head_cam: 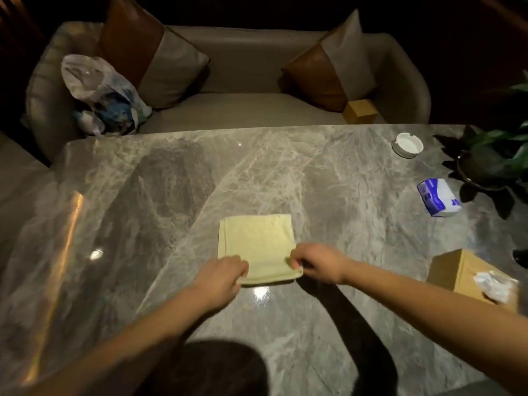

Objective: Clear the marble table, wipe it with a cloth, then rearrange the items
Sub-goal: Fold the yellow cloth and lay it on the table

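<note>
A pale yellow cloth [257,244], folded into a square, lies flat near the middle of the grey marble table [171,181]. My left hand [221,277] pinches the cloth's near left corner. My right hand [317,262] pinches its near right corner. The near edge of the cloth is lifted slightly off the marble between the two hands. On the right side of the table stand a white ashtray [407,144], a blue and white tissue pack [438,197] and a brown cardboard tissue box [468,274] with a tissue sticking out.
A potted plant [497,155] stands at the table's far right edge. Behind the table is a grey sofa [243,107] with two brown and grey cushions, a plastic bag [100,95] on its left seat and a small wooden box [360,111] on its right.
</note>
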{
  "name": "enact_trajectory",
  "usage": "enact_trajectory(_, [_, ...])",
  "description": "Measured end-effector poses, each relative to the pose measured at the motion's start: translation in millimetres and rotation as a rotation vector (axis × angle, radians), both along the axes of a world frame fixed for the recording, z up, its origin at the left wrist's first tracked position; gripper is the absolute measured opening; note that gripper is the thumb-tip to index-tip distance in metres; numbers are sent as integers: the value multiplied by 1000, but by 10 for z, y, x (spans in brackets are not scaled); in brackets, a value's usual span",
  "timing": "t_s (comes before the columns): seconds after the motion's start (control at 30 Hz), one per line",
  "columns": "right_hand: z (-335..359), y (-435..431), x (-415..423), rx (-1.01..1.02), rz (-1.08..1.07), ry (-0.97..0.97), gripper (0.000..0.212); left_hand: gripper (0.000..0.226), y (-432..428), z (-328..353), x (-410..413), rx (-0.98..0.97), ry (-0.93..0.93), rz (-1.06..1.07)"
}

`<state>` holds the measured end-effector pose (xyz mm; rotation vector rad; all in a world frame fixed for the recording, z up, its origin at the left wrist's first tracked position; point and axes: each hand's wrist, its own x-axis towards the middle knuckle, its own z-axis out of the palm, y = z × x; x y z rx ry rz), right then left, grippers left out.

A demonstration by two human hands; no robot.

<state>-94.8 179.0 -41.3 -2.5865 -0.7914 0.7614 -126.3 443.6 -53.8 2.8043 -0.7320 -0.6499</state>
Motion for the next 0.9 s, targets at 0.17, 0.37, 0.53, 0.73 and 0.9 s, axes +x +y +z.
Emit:
enact_trajectory(0.17, [-41, 31, 50, 2, -104, 188, 16, 40, -37, -132, -171, -84, 24, 124])
enact_trajectory(0.37, [-122, 168, 245, 136, -502, 80, 26, 65, -21, -146, 135, -20, 64, 250])
enact_trajectory(0.53, [-286, 252, 138, -18, -455, 180, 56, 85, -68, -214, 151, 195, 273, 222])
enact_trajectory(0.73, [-170, 185, 36, -47, -402, 152, 59, 69, -147, -122, 133, -4, 73, 325])
enact_trajectory(0.9, [-6, 201, -116, -189, -375, -116, 65, 69, -296, 71, 158, -40, -143, 309])
